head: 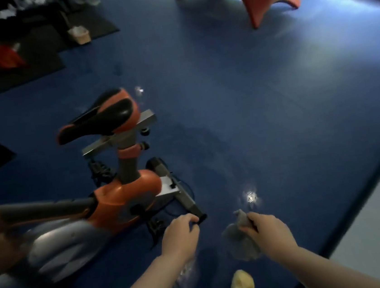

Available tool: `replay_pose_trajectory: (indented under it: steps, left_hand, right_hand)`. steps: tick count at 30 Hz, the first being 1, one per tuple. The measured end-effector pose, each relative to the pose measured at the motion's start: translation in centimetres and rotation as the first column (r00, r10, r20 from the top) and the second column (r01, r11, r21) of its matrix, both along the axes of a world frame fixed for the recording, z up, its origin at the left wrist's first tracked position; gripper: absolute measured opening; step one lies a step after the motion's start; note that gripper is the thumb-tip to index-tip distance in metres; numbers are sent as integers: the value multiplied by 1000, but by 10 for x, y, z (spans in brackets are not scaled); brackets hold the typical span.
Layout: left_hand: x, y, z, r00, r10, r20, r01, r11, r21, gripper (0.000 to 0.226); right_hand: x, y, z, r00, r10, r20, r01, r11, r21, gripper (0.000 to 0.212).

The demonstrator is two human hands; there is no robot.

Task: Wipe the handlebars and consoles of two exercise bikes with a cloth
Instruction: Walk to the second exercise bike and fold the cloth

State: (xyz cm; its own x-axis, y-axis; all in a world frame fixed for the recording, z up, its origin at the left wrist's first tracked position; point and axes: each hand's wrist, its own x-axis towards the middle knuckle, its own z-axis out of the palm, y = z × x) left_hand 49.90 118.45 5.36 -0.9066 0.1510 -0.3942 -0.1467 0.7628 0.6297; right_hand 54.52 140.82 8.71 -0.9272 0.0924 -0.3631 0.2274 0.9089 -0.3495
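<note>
Right hand [269, 232] fingers [247, 223] curled tight around a grey cloth [239, 240], soft and crumpled, bunched below the fist and hanging over the blue floor [275, 110]. Left hand [179, 236] fingers [188, 221] folded narrow, seemingly touching the black end cap of the bike's rear stabiliser bar [182, 192], though blur hides the contact. Orange exercise bike [124, 198] glossy, hard-shelled, long axis running left to right, black-and-orange saddle [100, 116] nose pointing left.
</note>
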Motion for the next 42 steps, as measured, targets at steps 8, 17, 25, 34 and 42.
replay_pose_trajectory:
  steps: [8,17,25,34,42]
  left_hand:
    - [-53,113,-9,993,-59,103,62,998,-23,27]
    - [-200,144,-25,991,21,132,-16,999,-43,27]
    - [-354,192,-6,998,-15,63,18,999,-49,29]
    - [-489,222,-20,980,177,94,-172,983,-60,26]
    - [-577,224,-17,863,494,101,-493,869,-36,26]
  right_hand:
    - [-77,115,1,994,-107,35,105,992,64,31]
    - [-226,144,-9,998,-11,66,4,995,97,28]
    - [-370,193,8,999,37,-23,-33,989,141,26]
    - [-561,240,-5,982,183,44,-187,977,106,18]
    - [-748,198,5,829,555,68,-559,820,123,16]
